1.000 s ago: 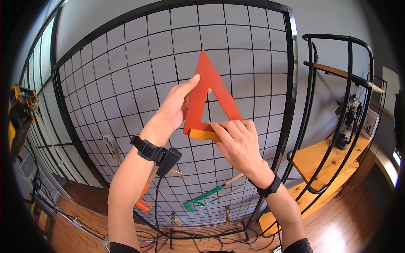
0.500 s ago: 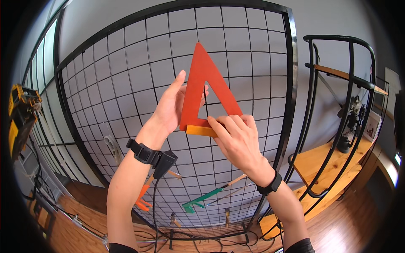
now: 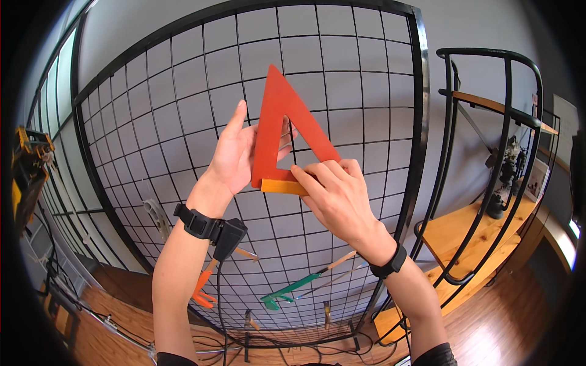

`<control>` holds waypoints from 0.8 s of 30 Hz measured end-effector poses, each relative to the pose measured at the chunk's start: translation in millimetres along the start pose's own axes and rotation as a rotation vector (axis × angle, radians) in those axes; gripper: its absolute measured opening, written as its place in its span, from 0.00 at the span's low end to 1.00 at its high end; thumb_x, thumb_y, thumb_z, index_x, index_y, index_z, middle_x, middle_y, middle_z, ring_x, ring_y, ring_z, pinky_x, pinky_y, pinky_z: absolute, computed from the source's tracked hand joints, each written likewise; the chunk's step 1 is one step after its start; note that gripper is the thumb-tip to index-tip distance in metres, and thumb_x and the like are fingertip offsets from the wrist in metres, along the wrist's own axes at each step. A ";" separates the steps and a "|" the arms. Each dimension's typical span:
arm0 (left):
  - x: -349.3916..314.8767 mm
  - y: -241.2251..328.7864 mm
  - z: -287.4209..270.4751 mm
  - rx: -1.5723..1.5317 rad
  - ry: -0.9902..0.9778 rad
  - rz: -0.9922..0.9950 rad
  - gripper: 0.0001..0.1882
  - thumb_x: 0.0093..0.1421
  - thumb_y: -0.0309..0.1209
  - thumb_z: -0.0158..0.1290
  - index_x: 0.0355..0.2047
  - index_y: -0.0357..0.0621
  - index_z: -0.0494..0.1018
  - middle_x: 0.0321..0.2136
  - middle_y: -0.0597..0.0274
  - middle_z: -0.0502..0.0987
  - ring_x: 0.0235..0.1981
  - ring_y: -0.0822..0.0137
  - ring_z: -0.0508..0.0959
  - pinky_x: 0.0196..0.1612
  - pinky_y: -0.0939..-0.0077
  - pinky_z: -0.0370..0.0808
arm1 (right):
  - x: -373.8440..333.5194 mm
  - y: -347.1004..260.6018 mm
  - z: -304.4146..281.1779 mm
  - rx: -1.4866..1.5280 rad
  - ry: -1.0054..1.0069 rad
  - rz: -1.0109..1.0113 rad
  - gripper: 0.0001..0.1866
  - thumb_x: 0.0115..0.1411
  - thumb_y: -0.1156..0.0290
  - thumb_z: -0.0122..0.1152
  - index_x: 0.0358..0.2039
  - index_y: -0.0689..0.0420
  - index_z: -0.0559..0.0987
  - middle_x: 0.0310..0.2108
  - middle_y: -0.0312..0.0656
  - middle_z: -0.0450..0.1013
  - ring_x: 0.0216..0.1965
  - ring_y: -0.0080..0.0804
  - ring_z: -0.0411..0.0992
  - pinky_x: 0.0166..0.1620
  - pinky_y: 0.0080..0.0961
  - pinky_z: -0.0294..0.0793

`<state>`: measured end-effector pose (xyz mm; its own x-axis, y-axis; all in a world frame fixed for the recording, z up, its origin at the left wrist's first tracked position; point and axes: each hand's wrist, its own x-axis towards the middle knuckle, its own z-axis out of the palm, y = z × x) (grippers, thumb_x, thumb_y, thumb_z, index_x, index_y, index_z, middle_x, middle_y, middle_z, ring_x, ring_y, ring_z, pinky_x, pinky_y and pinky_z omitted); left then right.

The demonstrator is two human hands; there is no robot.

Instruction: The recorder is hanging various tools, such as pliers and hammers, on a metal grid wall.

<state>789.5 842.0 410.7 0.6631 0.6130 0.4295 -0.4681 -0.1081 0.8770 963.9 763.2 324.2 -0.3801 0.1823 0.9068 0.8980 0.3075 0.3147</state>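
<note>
A red triangular set square [image 3: 268, 143] with a yellow strip [image 3: 282, 186] along its bottom edge is held up, its tip upward, in front of a black wire grid. Around its lower right corner my right hand [image 3: 339, 198] is closed, fingers over the base and the strip. My left hand [image 3: 232, 155] is beside the left edge, palm turned toward the square and thumb pointing up, apart from it. Its other fingers reach behind the square, and part of them shows through the triangular cut-out. Whether they touch its back is hidden.
The grid panel has a black frame [image 3: 421, 91]. Low on it are a green tool [image 3: 292, 289], an orange tool [image 3: 203, 287] and a grey clip-like item [image 3: 156, 216]. A wooden shelf rack [image 3: 455, 235] with black rails stands right. Cables [image 3: 305, 349] lie below.
Both hands and the set square have shifted slightly left in the picture. The right hand keeps its grip; the left thumb still points up.
</note>
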 end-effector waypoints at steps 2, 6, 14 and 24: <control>1.6 -0.4 -6.8 -0.021 -0.028 -0.010 0.45 0.64 0.64 0.27 0.54 0.30 0.66 0.51 0.51 0.71 0.56 0.58 0.68 0.64 0.60 0.59 | -1.6 0.1 3.5 0.022 -0.048 0.018 0.22 0.44 0.73 0.67 0.44 0.54 0.77 0.34 0.31 0.71 0.35 0.27 0.69 0.43 0.30 0.63; 5.1 -3.0 -15.5 -0.117 -0.074 -0.068 0.44 0.64 0.63 0.27 0.56 0.29 0.64 0.53 0.49 0.69 0.57 0.56 0.67 0.64 0.60 0.59 | -10.2 4.1 7.0 0.074 -0.058 0.036 0.21 0.45 0.72 0.67 0.43 0.54 0.77 0.34 0.31 0.72 0.35 0.26 0.69 0.43 0.29 0.63; 9.2 -8.9 -23.4 -0.173 -0.129 -0.055 0.42 0.65 0.61 0.28 0.55 0.29 0.65 0.48 0.52 0.73 0.49 0.60 0.72 0.58 0.63 0.66 | -27.4 7.6 19.9 -0.011 -0.094 0.019 0.22 0.45 0.73 0.67 0.43 0.54 0.78 0.34 0.32 0.68 0.35 0.27 0.69 0.41 0.28 0.63; -41.1 -42.3 12.9 0.615 0.148 0.594 0.34 0.66 0.42 0.46 0.62 0.28 0.53 0.63 0.48 0.58 0.64 0.56 0.60 0.64 0.64 0.57 | -38.9 -8.2 25.3 0.021 -0.032 0.061 0.22 0.48 0.77 0.58 0.47 0.60 0.76 0.38 0.36 0.69 0.39 0.29 0.70 0.41 0.28 0.64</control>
<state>789.6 811.3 358.8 0.3063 0.4116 0.8584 -0.2858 -0.8204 0.4953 965.7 777.2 279.3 -0.3325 0.2309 0.9144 0.9149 0.3142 0.2533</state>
